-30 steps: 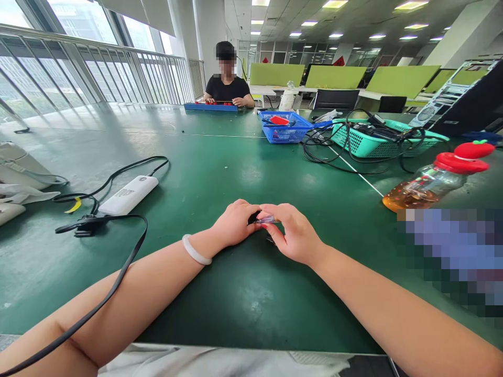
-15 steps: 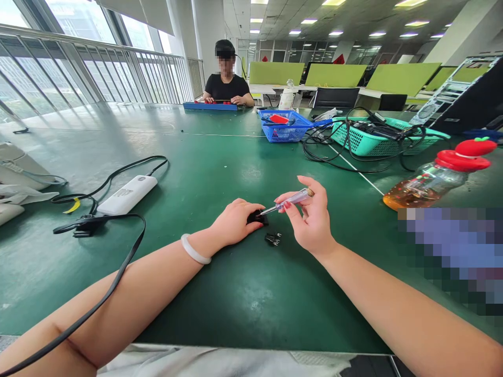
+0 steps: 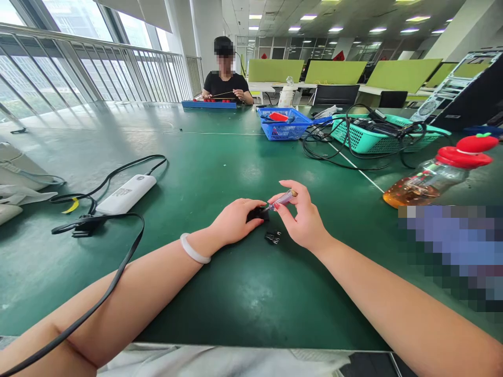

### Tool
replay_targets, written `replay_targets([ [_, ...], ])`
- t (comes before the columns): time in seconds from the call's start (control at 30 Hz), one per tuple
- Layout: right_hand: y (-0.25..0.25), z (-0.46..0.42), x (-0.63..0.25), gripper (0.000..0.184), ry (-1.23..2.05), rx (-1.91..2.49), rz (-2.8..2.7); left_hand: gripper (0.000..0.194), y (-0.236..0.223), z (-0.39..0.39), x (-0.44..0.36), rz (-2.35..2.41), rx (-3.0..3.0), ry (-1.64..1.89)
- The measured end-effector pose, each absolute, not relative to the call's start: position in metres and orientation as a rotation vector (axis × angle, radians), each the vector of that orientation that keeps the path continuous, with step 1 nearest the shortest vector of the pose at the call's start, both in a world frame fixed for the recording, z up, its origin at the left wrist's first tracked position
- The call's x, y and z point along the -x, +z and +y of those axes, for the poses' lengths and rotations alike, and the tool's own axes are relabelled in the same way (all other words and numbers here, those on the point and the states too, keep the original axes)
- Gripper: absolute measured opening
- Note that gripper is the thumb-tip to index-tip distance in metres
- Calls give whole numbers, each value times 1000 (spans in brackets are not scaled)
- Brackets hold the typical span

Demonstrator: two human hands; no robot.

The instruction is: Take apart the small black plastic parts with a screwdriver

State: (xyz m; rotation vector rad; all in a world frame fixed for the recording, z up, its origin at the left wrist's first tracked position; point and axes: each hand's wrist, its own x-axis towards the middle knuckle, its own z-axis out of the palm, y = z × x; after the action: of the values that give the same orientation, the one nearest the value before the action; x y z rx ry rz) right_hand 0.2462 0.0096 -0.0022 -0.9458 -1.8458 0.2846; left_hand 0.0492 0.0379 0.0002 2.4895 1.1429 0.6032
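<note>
My left hand (image 3: pixel 238 220) is closed around a small black part (image 3: pixel 257 213) low on the green table, and its fingers cover much of it. In my right hand (image 3: pixel 301 217) is a screwdriver (image 3: pixel 283 198) with a clear, purplish handle, pinched between thumb and fingers. It slants down to the left, and its tip meets the black part or lies right beside it; I cannot tell which. Just below, between the hands, a second small black piece with metal prongs (image 3: pixel 272 237) lies on the table.
A white power bank (image 3: pixel 128 195) with a black cable lies to the left. Toward the right stand a blue basket (image 3: pixel 285 131), a teal basket (image 3: pixel 356 140) with cables, and a red-lidded bottle (image 3: pixel 424 186). Across the table sits a person (image 3: pixel 226 84) behind a blue tray.
My right hand has shifted left and slightly down with the screwdriver, bringing it closer to the black part. My left hand has stayed in place.
</note>
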Motion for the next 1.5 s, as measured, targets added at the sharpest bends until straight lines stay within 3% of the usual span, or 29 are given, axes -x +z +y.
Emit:
replay_targets([
  [0.3, -3, 9, -249, 43, 19, 679, -1625, 40, 0, 37, -49, 1235, -2454, 837],
  [0.53, -2, 12, -252, 39, 79, 815, -1587, 45, -12, 45, -45, 1566, -2445, 726],
  [0.73, -6, 17, -257, 37, 224, 993, -1536, 36, -9, 43, -45, 1652, -2439, 538],
  [1.03, -5, 16, -256, 37, 162, 1011, -1619, 42, -3, 34, -51, 1306, -2450, 571],
  [1.33, -4, 13, -254, 38, 62, 917, -1680, 68, 1, -12, -66, 1145, -2667, 452],
  [1.5, -5, 14, -254, 37, 68, 950, -1662, 66, 3, -27, -73, 1162, -2696, 402],
])
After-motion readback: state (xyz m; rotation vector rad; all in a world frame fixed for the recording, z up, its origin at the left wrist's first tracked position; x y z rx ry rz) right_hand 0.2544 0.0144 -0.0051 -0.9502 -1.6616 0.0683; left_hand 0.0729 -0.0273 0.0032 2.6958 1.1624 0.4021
